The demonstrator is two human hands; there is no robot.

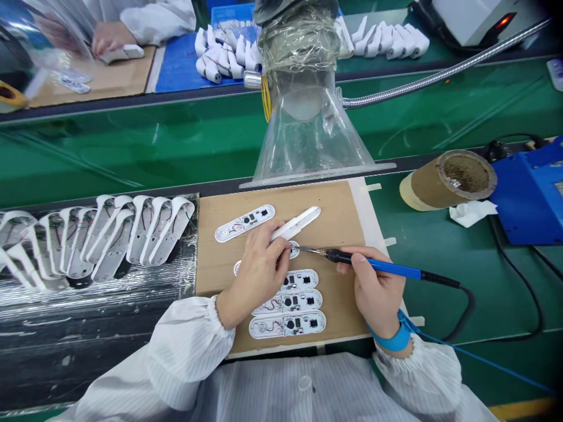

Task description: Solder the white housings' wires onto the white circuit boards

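Observation:
My right hand (379, 293) is closed around the blue handle of a soldering iron (396, 268), whose metal tip points left at a small white circuit board (294, 250). My left hand (259, 272) is closed over that board, with a slim white plastic housing (299, 224) jutting out past its fingers. Most of the board lies hidden beneath this hand; whatever the fingertips pinch is too small to make out. Another long board (245, 223) lies above on the brown cardboard (211, 269). Several more, one of them board (288, 324), lie in rows below.
Left of the cardboard, several white housings (169, 228) with wires stand on a dark film-wrapped surface. A clear fume hood (312, 140) hangs ahead. At right are a brown cardboard tube (451, 179), white tissue (472, 213) and blue box (528, 193). A co-worker's hand (112, 40) shows across the bench.

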